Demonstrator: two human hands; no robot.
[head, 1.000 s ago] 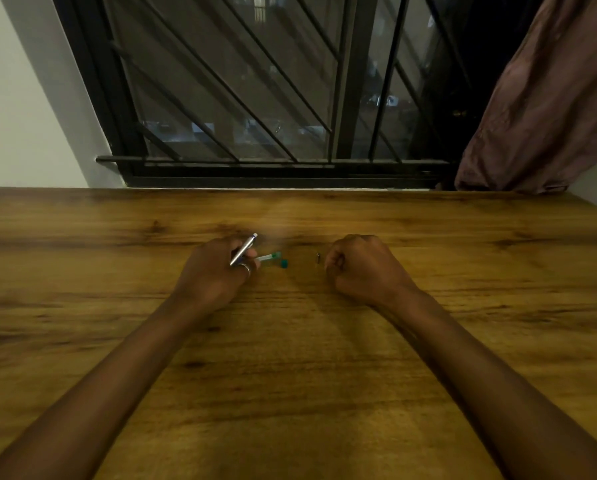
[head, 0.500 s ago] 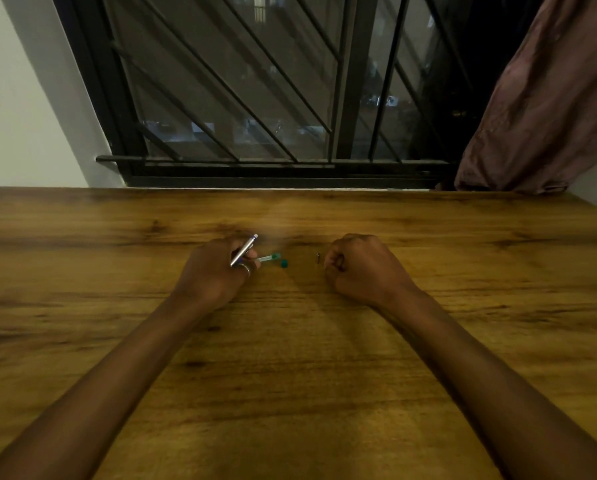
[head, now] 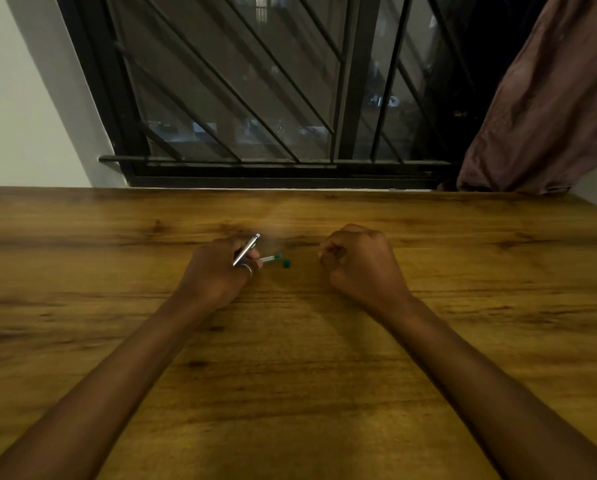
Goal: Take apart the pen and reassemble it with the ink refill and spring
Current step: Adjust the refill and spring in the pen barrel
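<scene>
My left hand (head: pixel 217 275) rests on the wooden table (head: pixel 290 358), shut on a silver pen barrel (head: pixel 247 250) that points up and to the right. A thin ink refill (head: pixel 271 258) with a green end sticks out from under its fingers and lies on the table. Just to the right of the refill lies a small green pen piece (head: pixel 286 263). My right hand (head: pixel 359 265) is curled on the table further right. Its fingertips are pinched together where the small spring lay, and they hide the spring.
A barred black window (head: pixel 255 98) runs along the far edge of the table. A brown curtain (head: pixel 539 98) hangs at the back right, and a white wall is at the back left.
My right hand has shifted slightly left, and its fingertips now cover the small spring that lay just beside them. My left hand and the pen barrel have not moved.
</scene>
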